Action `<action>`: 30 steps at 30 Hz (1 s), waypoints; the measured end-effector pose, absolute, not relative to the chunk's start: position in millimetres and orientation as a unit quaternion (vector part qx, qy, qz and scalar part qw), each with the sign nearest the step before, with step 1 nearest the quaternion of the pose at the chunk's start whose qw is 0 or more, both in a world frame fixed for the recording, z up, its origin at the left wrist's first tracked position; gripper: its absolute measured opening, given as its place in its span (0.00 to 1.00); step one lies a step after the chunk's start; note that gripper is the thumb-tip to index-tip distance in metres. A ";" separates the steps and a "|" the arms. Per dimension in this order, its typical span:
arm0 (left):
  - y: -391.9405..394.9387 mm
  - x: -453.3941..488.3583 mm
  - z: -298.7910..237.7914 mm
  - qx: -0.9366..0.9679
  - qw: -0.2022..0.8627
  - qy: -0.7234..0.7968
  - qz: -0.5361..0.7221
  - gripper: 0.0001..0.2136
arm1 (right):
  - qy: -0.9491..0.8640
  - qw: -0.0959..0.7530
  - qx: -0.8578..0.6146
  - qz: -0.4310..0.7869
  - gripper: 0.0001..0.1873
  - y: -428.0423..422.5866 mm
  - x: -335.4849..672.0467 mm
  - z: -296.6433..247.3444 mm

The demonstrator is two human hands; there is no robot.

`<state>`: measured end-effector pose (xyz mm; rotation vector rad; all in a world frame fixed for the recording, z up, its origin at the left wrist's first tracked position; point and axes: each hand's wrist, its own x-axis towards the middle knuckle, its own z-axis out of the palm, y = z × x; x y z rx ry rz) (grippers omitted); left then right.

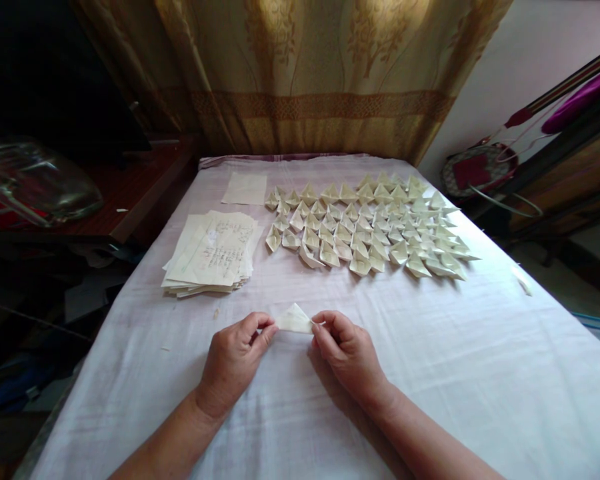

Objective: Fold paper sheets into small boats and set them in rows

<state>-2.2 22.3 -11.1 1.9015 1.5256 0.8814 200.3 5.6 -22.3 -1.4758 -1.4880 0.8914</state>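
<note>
A small folded piece of paper (295, 320), pale and peaked in the middle, is stretched between my two hands just above the white cloth. My left hand (243, 353) pinches its left end between thumb and fingers. At the opposite end, the thumb and index finger of my right hand (347, 350) close on the corner. Beyond the hands, several folded paper boats (350, 233) stand in close rows. A stack of paper sheets (213, 257) with handwriting on the top one lies to the left of the boats.
Behind the stack lies a single blank sheet (246, 189). A white cloth (430, 353) covers the table, with a small white scrap (521, 281) near its right side. A glass jug (45, 183) is at the left, a curtain (310, 87) at the back, a bag (480, 170) at the right.
</note>
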 end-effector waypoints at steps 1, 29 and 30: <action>22.2 -2.5 -11.5 0.715 0.264 0.559 0.327 0.07 | -0.588 0.421 -0.591 0.358 0.10 5.8 200.4 -22.8; 22.6 -1.9 -4.4 0.748 0.264 0.528 0.302 0.10 | -0.706 0.441 -0.478 0.280 0.08 7.4 211.6 -12.0; 22.4 -1.4 -4.1 0.732 0.296 0.537 0.297 0.10 | -0.709 0.436 -0.477 0.283 0.09 7.8 212.4 -10.7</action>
